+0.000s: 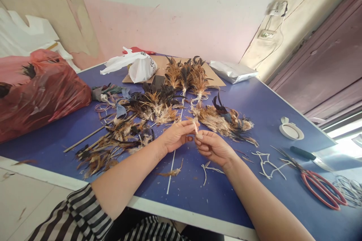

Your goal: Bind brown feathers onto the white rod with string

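My left hand (179, 134) and my right hand (212, 146) meet over the middle of the blue table. Between their fingertips is a small pale feather (196, 128), its fluffy part partly hidden by the left fingers. The left thumb and forefinger pinch its upper part, while the right fingers close on its lower end. Just beyond the right hand lies a heap of brown feathers (212, 120). A pile of dark and tan feathers (155, 107) sits past the left hand, and loose brown feathers (113, 143) spread beside the left forearm.
Tied feather bundles (185, 75) rest on cardboard (216, 77) at the back. Nearby are a white plastic bag (141, 68) and a silver packet (233, 71). A red bag (53, 94) stands left. Scissors (319, 188), a knife (304, 153), tape (291, 131) and string (266, 165) lie right.
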`<state>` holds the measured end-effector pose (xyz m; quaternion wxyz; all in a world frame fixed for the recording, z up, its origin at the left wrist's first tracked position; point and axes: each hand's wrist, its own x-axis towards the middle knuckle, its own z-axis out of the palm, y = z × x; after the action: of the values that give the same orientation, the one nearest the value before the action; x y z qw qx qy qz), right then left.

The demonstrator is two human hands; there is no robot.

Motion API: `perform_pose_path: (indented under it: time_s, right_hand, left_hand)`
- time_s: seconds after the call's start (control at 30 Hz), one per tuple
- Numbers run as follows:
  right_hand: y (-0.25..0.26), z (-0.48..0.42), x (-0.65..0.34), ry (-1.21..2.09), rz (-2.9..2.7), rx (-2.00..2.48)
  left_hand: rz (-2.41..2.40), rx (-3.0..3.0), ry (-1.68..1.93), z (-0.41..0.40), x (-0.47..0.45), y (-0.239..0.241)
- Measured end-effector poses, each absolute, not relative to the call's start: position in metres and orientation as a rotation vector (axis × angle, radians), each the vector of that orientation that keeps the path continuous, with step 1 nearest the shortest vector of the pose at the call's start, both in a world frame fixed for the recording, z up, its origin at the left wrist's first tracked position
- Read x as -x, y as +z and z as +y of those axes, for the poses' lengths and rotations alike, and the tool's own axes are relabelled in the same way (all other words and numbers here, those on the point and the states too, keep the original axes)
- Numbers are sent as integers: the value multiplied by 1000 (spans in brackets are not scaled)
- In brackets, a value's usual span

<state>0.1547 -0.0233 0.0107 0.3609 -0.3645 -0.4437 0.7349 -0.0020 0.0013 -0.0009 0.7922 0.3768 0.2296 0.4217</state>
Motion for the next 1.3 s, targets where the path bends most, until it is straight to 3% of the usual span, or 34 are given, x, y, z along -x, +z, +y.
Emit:
perform_pose_path:
  time_s: [0.17,0.3,0.6,0.8,1.03,1.3]
  right_hand:
    - [3,-19,-150,1107,-1312,1268]
    - [1,-20,-149,784,-1491,1366]
    - [-4,-7,-165,688,-1713,1421]
    - [2,24,-218,227,-1646,1783]
    - [-7,32,-212,-83,-1892,1929]
    - [-8,31,-204,-55,-1931,2027]
  left_hand:
    - [657,-775,908,3,-2,-8]
    - [784,-886,983,0,-7,-12]
    - [997,-942,1077,2,-8,-10]
    - [953,-816,1063,8,-7,-15]
    - [963,-789,1056,7,-9,-15]
    - [975,-776,1041,9,-7,-19]
